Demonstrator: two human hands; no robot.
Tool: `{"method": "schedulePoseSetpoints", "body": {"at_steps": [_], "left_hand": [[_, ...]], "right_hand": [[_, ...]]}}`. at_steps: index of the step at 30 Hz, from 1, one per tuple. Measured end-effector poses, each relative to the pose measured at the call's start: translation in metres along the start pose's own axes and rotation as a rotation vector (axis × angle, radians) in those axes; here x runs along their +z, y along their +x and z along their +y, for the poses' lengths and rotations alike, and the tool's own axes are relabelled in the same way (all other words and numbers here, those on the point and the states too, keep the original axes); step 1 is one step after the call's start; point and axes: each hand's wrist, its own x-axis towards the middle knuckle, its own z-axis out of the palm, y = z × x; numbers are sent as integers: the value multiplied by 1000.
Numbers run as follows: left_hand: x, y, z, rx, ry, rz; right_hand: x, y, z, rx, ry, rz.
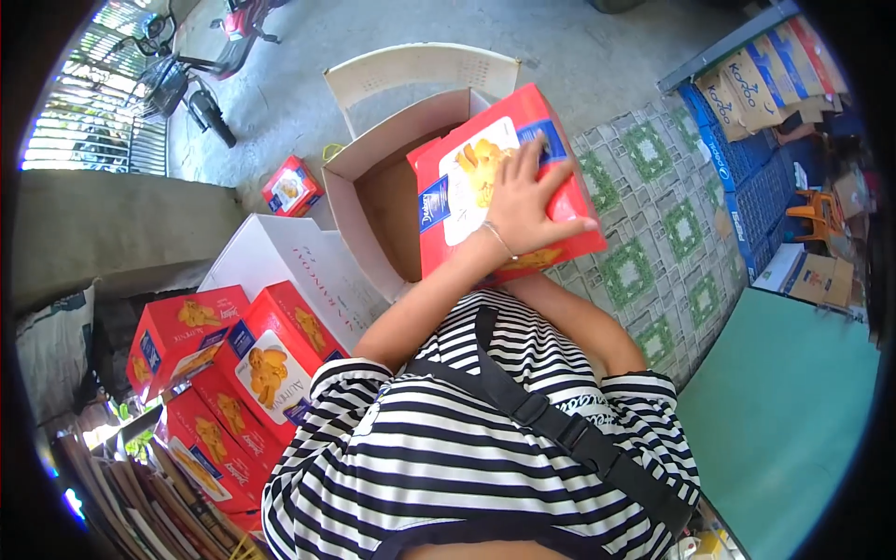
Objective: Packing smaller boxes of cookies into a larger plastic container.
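A red biscuit box (457, 177) with a blue label and a picture of golden biscuits is tilted over the right side of an open carton (350, 201). My left hand (534, 201) lies across its printed face, fingers spread, a thin bracelet at the wrist. From the right, my right forearm (588, 322) passes beneath the box; the box hides my right hand. The visible part of the carton's brown inside (387, 205) shows no boxes. Several more red biscuit boxes (271, 373) are stacked to my left, beside a white carton (289, 261).
A white chair (420, 61) stands behind the open carton. One small red box (292, 187) rests left of it. A motorbike (201, 93) is parked far left. Blue crates (756, 210) and flattened cartons (761, 79) line the right, with a green surface (784, 411) nearer.
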Motion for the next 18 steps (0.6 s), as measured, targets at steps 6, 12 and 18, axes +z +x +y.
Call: {"method": "schedulePoseSetpoints", "body": {"at_steps": [6,12,18], "left_hand": [[20,-16,2,53,88,-190],[31,-9,-22,-72,224,-223],[17,-26,-107,-581,326,-395]], "right_hand": [[-30,-27,-20,-57,33,-101],[-40,-7,-37,-93,68,-204],[-104,-29,-100,-303,231,108]]}}
